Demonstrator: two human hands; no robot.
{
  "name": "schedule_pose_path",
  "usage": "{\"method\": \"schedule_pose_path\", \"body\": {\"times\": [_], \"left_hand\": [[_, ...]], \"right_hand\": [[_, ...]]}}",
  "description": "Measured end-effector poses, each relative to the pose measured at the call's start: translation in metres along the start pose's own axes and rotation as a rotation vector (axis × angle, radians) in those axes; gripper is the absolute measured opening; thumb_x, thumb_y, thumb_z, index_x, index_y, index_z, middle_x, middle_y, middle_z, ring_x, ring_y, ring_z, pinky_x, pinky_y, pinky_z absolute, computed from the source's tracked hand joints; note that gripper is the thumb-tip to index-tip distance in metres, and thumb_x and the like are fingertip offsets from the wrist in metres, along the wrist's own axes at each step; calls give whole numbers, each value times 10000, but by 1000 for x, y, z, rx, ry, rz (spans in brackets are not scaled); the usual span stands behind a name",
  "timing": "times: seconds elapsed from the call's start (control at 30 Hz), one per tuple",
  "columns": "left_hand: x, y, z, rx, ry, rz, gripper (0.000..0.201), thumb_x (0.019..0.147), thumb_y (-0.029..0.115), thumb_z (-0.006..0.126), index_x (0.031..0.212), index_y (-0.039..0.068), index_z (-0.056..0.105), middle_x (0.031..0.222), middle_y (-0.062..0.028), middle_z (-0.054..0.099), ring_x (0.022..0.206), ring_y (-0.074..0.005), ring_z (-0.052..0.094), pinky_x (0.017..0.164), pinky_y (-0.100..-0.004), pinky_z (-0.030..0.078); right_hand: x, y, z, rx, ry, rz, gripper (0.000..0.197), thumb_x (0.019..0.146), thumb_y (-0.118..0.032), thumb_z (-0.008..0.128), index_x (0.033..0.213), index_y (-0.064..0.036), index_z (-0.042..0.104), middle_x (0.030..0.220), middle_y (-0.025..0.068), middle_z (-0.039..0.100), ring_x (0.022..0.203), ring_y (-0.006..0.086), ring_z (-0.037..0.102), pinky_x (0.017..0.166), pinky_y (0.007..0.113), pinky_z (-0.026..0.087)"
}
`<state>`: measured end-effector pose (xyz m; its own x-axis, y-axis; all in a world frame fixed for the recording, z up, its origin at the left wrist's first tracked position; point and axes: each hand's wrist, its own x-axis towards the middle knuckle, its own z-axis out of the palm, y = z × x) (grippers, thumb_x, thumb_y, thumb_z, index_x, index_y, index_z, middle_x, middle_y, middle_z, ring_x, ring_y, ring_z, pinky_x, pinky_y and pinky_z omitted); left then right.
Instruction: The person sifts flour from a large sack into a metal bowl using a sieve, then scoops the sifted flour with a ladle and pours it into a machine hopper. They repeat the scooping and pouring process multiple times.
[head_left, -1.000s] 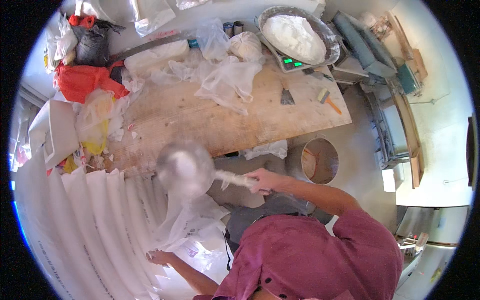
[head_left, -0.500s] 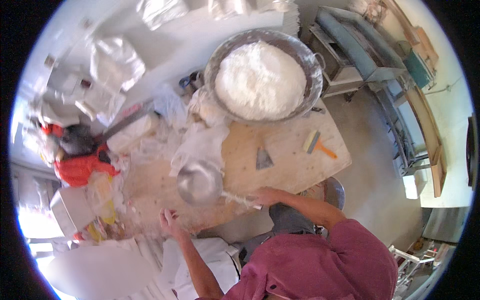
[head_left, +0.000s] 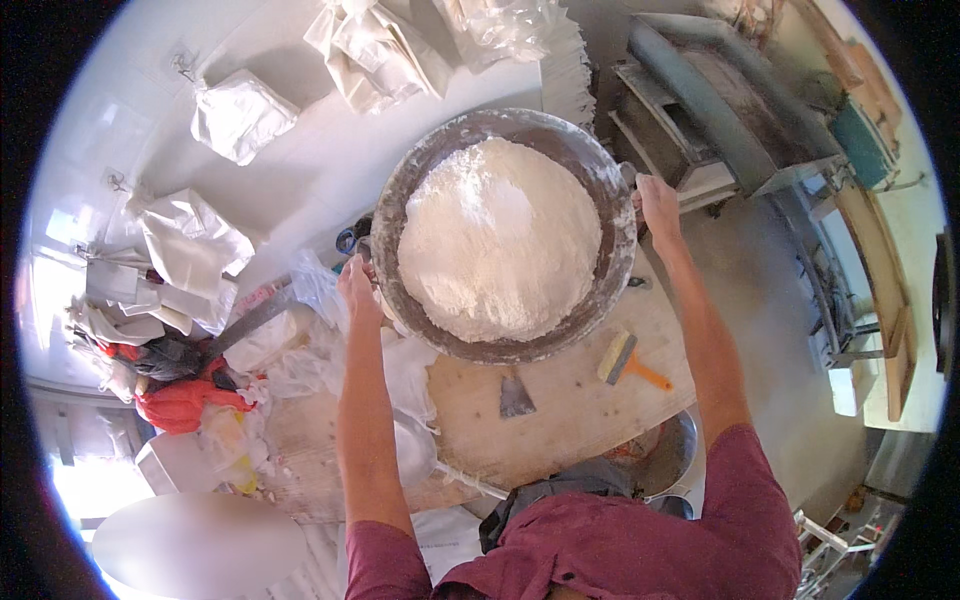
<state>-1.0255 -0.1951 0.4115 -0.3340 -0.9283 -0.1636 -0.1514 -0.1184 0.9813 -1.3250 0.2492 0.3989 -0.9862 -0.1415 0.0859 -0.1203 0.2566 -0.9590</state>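
A wide, dusty metal basin (head_left: 618, 270) heaped with white flour (head_left: 500, 240) stands at the far part of the wooden table. My right hand (head_left: 657, 207) is closed round the ring handle on the basin's right side. At the left side my left hand (head_left: 358, 288) is closed on the basin's edge, its handle mostly covered by the fingers. Below the basin lie a metal scraper (head_left: 517, 397) and a brush (head_left: 618, 358) with an orange handle. A round metal ladle (head_left: 415, 450) with a long pale handle rests near the front edge, partly behind my left forearm.
Plastic bags (head_left: 405, 375) and a red cloth or bag (head_left: 185, 400) crowd the table's left side. White bags (head_left: 195, 240) hang on the wall. A metal trough (head_left: 740, 110) stands at the back right. A round metal container (head_left: 680, 450) sits beside the table's front edge.
Both hands have moved forward from the table's front to the basin's sides and taken hold. My right hand has let go of the ladle. The basin appears nearer.
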Motion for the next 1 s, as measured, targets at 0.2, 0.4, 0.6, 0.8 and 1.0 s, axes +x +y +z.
{"method": "schedule_pose_path", "body": {"times": [0.2,0.4,0.6,0.8,1.0], "left_hand": [[21,-9,-18,-222,-185,-113,273,931,277,533,797,60,634,560,53,434,465,-78,386,430,-236,281],[-5,-5,-11,-159,-142,10,224,923,215,543,869,32,660,558,76,389,457,-61,334,427,-238,276],[-54,-4,-21,-60,12,-28,135,830,167,641,721,97,604,540,64,391,437,-68,334,421,-255,270],[-7,-31,3,-127,-279,102,168,831,161,631,677,117,578,538,72,360,469,-48,323,434,-262,249],[-11,-32,57,-171,-397,-113,115,882,163,590,869,56,632,710,29,528,605,-75,446,555,-222,363]], "right_hand": [[16,2,23,-156,-36,-107,343,908,-310,553,793,5,628,709,167,614,662,317,603,645,427,446],[-7,-2,28,-142,48,-59,336,868,-247,580,750,67,595,660,237,579,624,391,569,634,463,436],[-75,-9,10,-87,182,-62,346,862,-220,598,643,34,514,551,23,409,566,110,386,524,363,328],[-49,49,44,-80,308,14,430,837,-314,591,543,-3,549,479,75,479,488,195,460,529,435,373],[-65,53,10,-133,344,301,352,888,-344,597,684,-58,572,650,-50,432,602,98,371,536,315,301]]}}
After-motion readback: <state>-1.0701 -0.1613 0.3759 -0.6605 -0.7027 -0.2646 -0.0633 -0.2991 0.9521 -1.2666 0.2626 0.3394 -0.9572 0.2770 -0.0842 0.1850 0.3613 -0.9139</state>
